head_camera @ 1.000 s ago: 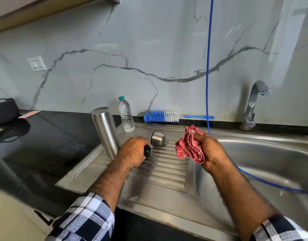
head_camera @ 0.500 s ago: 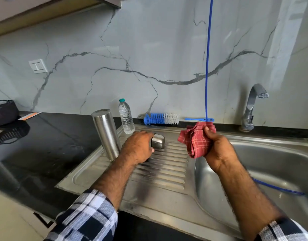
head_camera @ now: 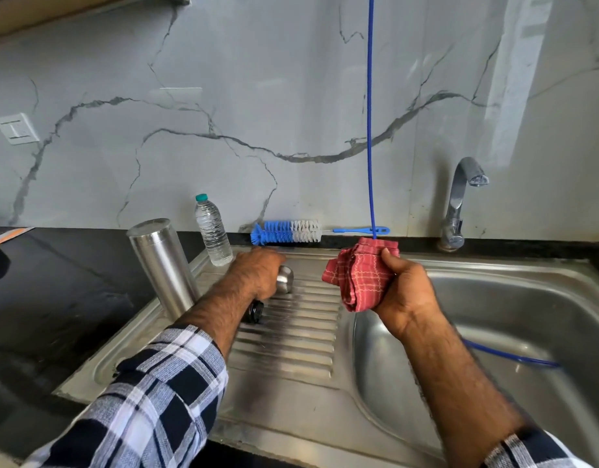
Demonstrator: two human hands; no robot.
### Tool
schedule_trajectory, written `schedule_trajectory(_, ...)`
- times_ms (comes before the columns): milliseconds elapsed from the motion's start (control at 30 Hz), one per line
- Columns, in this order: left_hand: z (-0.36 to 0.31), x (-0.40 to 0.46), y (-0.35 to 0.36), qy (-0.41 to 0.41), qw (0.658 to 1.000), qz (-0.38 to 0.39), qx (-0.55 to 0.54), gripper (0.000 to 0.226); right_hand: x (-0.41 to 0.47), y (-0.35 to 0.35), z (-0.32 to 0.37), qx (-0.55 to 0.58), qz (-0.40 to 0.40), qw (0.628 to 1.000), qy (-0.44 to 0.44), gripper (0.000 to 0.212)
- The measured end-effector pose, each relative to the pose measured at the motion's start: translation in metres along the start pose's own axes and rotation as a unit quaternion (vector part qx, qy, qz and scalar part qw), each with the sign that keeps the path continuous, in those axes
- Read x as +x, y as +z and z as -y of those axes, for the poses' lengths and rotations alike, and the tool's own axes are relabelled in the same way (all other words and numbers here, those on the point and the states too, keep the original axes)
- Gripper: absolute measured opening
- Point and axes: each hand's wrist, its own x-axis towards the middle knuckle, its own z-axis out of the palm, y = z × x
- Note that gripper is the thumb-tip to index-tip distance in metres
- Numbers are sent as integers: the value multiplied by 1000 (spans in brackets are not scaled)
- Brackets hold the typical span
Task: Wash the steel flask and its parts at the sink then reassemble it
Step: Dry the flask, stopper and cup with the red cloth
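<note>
Drying looks underway: left hand [head_camera: 257,273] curls round the steel cap [head_camera: 285,279], right hand [head_camera: 397,292] clutches the cloth [head_camera: 359,275]; flask [head_camera: 163,265] upended, stopper [head_camera: 256,311] loose, reassembly remains.

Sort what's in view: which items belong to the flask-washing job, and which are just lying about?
Job: flask body, steel cap under left hand, black stopper, red cloth in right hand, bottle brush, tap.

Lying about: water bottle, blue hose.

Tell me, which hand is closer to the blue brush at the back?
Left. The left hand, gripping the steel cap, sits just in front of the brush. The right hand, holding the red cloth, is farther off to the side, near the handle end.
</note>
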Motion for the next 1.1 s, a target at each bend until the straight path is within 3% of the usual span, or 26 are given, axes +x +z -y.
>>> schedule_trajectory(67, 1, 4, 1, -3, 1000, -4, -10, 52, -1, 2, 0, 10, -4, 1000, 7, 32)
schedule_trajectory(167, 2, 7, -1, 3, 998, -22, -65, 54, 2, 1, -4, 13, -16, 1000, 2, 32)
schedule_trajectory(300, -19, -3, -14, 52, 960, -52, -271, 62, 0, 2, 3, -5, -62, 997, -47, 38)
schedule_trajectory(433, -64, -26, -32, 56, 870, -62, -485, 56, -16, -2, 33, -12, -68, 986, -150, 32)
schedule_trajectory(567, -108, -50, -38, 29, 726, -43, -686, 44, -40, -30, 70, 78, -7, 977, -196, 44)
schedule_trajectory(733, -151, -64, -30, 4, 646, -61, -761, 42, -57, -71, 84, 233, -26, 950, -207, 65)
schedule_trajectory(833, -167, -67, -22, 12, 619, -74, -782, 47, -50, -75, 75, 227, -56, 954, -187, 80)
schedule_trajectory(933, -177, -67, -16, 25, 620, -84, -780, 56, -46, -71, 69, 178, -6, 971, -161, 87)
schedule_trajectory(1033, -185, -63, -10, 6, 642, -96, -761, 48, -49, -57, 60, 89, 43, 984, -146, 81)
schedule_trajectory(1100, -190, -62, -9, -18, 639, -88, -764, 43, -50, -46, 46, -27, 66, 979, -189, 69)
